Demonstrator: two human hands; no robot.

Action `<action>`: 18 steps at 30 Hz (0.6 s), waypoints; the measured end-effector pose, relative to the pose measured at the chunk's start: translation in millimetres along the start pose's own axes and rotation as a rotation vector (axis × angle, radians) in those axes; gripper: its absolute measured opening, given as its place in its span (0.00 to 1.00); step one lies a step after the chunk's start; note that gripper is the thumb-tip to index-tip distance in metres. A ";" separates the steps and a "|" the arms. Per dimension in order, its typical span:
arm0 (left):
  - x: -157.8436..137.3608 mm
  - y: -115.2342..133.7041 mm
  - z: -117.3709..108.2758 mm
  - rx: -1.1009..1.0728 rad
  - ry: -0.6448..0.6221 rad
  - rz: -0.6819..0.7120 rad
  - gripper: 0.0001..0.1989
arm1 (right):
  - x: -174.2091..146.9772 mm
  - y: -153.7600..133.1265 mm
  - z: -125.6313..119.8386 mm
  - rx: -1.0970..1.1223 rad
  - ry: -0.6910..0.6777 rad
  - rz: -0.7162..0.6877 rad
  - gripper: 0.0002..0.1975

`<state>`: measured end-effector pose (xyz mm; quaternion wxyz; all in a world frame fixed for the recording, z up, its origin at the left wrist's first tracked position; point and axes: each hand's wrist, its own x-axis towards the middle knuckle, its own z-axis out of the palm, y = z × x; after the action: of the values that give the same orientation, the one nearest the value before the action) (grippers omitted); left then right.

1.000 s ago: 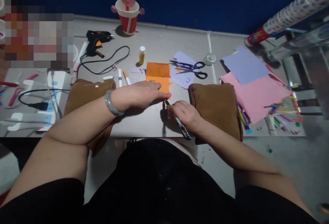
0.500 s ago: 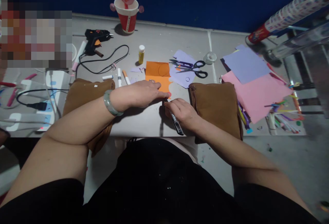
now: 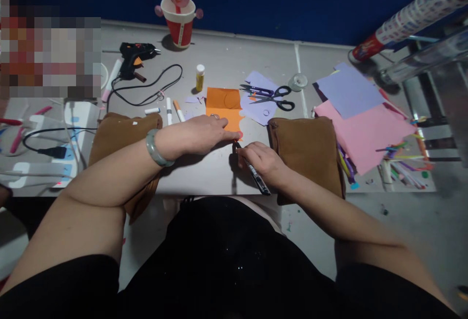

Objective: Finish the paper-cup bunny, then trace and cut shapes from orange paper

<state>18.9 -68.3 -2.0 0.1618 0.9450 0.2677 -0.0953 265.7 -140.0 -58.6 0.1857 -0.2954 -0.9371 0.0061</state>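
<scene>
My left hand (image 3: 203,133) lies over a folded orange paper (image 3: 223,98), palm down with its fingers stretched out. Its index fingertip rests on a small red paper piece (image 3: 240,136) at the paper's right side. A black and clear pen (image 3: 257,178) is gripped in my right hand (image 3: 265,159), just below that fingertip, its tip pointing toward the red piece. The orange paper's upper part bears a drawn circle, and its right edge is cut in curves. My left hand hides its lower left part.
Scissors (image 3: 274,98) lie on purple paper (image 3: 258,111) beyond my right hand. A glue gun (image 3: 135,58), a yellow bottle (image 3: 199,79) and a paper cup puppet (image 3: 180,21) stand or lie farther back. Brown cloth pads (image 3: 307,155) flank the work area; pink paper (image 3: 369,129) lies right.
The lower end of the pen has swung a little to the right, with my right hand shifting slightly the same way. My left hand keeps its place on the orange paper.
</scene>
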 end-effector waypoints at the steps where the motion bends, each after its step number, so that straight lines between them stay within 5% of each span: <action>1: 0.0 0.3 -0.2 0.002 0.001 0.001 0.28 | -0.8 0.6 -0.4 0.017 0.004 0.004 0.09; 11: -2.2 3.6 -2.5 -0.021 0.006 -0.019 0.29 | -3.8 6.5 0.6 0.144 0.148 -0.020 0.10; 18: -1.7 3.7 -3.5 -0.009 -0.005 -0.007 0.29 | -11.6 13.8 2.5 0.233 0.104 0.109 0.09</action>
<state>19.8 -70.9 2.7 0.1665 0.9430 0.2713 -0.0969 281.2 -134.8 -66.6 0.2667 -0.3222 -0.9017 0.1097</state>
